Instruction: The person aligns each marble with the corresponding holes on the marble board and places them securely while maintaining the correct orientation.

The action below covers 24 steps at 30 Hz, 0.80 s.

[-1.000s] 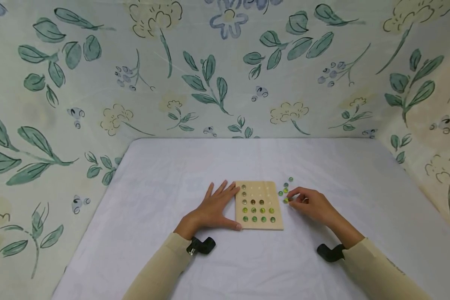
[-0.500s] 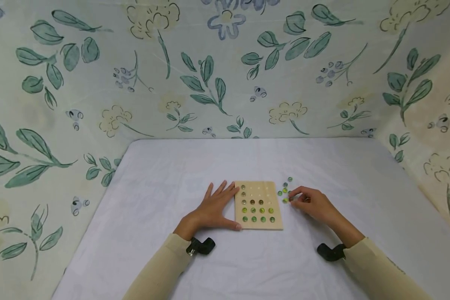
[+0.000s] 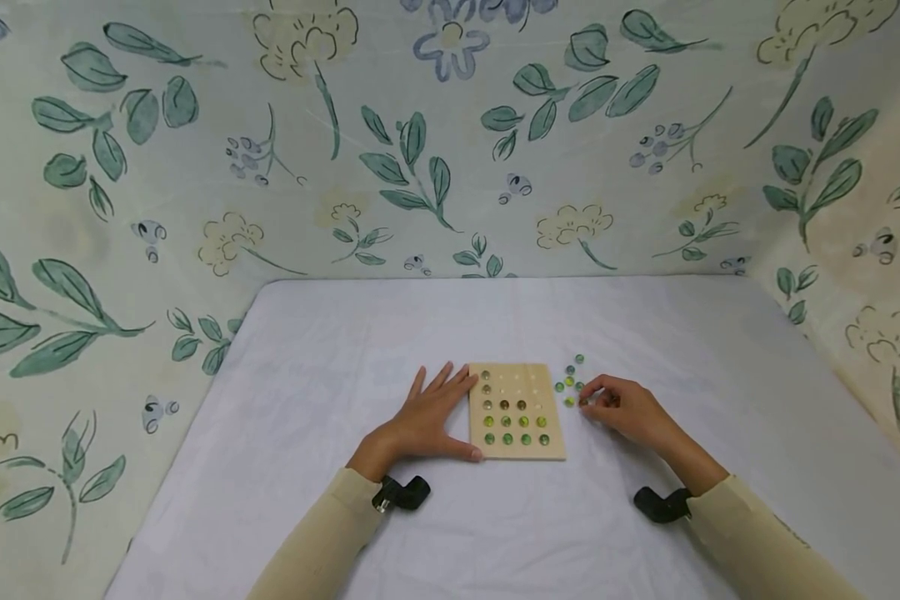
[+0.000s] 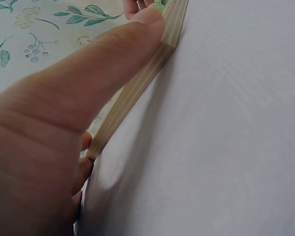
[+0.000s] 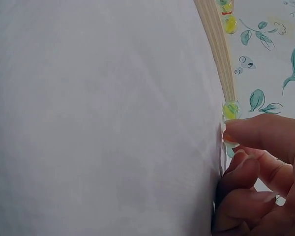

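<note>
A square light wooden board [image 3: 516, 452] with rows of dimples lies on the white cloth. Marbles fill its two nearest rows, part of the third, and its left column. My left hand [image 3: 423, 421] rests spread along the board's left side, its thumb on the near left corner. Right of the board, my right hand [image 3: 624, 408] pinches a marble with orange inside [image 5: 229, 139] between thumb and fingers, low at the cloth. A yellow-green marble [image 3: 569, 402] lies just left of those fingertips. In the left wrist view, the left thumb [image 4: 108, 64] lies against the board's edge.
Several loose marbles, among them a green one [image 3: 579, 359] farthest back, lie in a cluster right of the board. White cloth [image 3: 330, 350] covers the table. A floral curtain [image 3: 450, 167] stands behind and at both sides.
My right hand has shifted slightly right, away from the yellow-green marble. A green marble beside its fingers has come into view, and a brownish one shows at the fingertips. The left hand stays put.
</note>
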Tool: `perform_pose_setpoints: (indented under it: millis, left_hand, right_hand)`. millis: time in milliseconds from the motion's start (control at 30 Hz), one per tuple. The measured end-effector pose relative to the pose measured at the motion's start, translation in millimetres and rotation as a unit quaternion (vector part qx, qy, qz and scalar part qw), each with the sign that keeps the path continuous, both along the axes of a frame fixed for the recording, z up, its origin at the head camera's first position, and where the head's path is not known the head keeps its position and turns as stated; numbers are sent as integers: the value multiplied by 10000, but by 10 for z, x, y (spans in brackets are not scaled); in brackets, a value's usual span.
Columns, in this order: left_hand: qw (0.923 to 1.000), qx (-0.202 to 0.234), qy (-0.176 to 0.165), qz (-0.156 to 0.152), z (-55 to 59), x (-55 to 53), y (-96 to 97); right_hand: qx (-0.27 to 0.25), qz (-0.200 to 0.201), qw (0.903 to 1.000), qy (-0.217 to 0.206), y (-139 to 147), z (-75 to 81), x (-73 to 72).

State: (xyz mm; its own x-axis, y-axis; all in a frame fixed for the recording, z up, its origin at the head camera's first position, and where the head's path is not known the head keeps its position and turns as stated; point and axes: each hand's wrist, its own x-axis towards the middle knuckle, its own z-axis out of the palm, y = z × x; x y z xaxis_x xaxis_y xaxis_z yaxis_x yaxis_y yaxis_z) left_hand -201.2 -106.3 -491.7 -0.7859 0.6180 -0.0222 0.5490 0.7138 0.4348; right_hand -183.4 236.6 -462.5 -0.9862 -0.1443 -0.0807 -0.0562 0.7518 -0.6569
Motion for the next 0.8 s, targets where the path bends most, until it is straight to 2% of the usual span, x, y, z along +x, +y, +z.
perform_pose_setpoints:
  millis: [800]
  left_hand:
    - [10000, 35, 4, -15, 34, 5, -6]
  right_hand:
    - [249, -16, 9997, 38, -20, -17, -11]
